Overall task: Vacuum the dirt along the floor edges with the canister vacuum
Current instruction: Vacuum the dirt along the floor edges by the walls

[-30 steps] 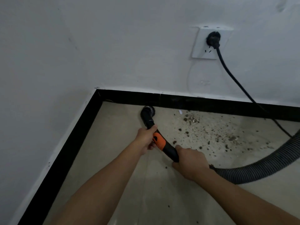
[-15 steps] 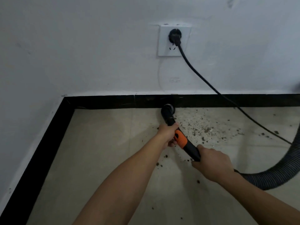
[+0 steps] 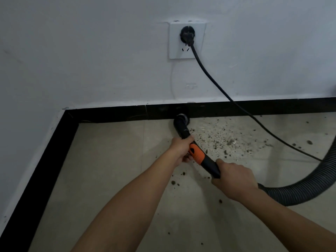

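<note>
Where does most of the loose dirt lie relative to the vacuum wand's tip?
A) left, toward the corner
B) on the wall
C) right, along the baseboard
C: the dirt is scattered right of the vacuum wand, while the floor toward the corner shows almost none.

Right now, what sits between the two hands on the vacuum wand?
Head view: between the left hand and right hand lies the orange collar, then a short black stretch of wand. Both hands grip it.
</note>
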Demonstrator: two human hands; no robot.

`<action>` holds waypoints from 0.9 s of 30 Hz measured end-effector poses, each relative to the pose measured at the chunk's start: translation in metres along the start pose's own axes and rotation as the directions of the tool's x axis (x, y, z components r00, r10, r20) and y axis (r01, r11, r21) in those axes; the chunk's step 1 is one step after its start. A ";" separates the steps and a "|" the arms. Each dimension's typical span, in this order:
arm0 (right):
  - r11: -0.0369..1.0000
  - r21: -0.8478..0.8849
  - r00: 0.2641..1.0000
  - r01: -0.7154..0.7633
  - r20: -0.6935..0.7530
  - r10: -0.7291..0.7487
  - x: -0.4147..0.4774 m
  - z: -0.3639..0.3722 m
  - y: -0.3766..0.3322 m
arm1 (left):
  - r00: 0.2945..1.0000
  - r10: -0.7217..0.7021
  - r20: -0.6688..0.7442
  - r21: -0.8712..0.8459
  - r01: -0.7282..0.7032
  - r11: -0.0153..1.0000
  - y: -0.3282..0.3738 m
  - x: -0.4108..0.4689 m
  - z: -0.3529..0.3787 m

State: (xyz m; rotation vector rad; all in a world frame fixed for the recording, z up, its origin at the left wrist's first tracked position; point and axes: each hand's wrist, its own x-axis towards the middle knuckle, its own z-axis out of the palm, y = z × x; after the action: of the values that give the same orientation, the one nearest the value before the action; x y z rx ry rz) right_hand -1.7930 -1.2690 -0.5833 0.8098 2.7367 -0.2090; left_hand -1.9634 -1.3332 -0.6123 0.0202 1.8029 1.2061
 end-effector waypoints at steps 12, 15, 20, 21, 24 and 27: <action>0.951 0.027 0.950 0.307 0.059 -0.308 0.014 -0.005 -0.075 | 0.971 -0.043 -0.235 -0.128 0.013 0.992 -0.039 -0.039 -0.102; 0.932 0.065 0.927 0.356 0.099 -0.361 0.003 0.007 -0.103 | 0.954 -0.106 -0.280 -0.159 0.063 0.985 -0.056 -0.060 -0.130; 0.958 0.084 0.940 0.275 0.185 -0.286 -0.045 0.010 -0.091 | 0.967 -0.167 -0.192 -0.189 0.131 0.973 -0.079 -0.097 -0.109; 0.962 0.075 0.940 0.263 0.204 -0.273 -0.056 0.009 -0.084 | 0.970 -0.185 -0.155 -0.193 0.153 0.969 -0.083 -0.106 -0.101; 0.959 0.063 0.924 0.277 0.257 -0.283 -0.079 0.009 -0.066 | 0.969 -0.231 -0.092 -0.205 0.209 0.956 -0.096 -0.129 -0.085; 0.942 0.066 0.906 0.329 0.258 -0.334 -0.078 0.025 -0.062 | 0.962 -0.240 -0.133 -0.229 0.206 0.952 -0.112 -0.142 -0.085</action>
State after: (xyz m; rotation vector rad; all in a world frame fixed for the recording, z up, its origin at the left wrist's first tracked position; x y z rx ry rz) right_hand -1.7585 -1.3658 -0.5793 0.2847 2.5966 -0.3859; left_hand -1.8928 -1.5188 -0.5906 -0.4043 1.7467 1.2578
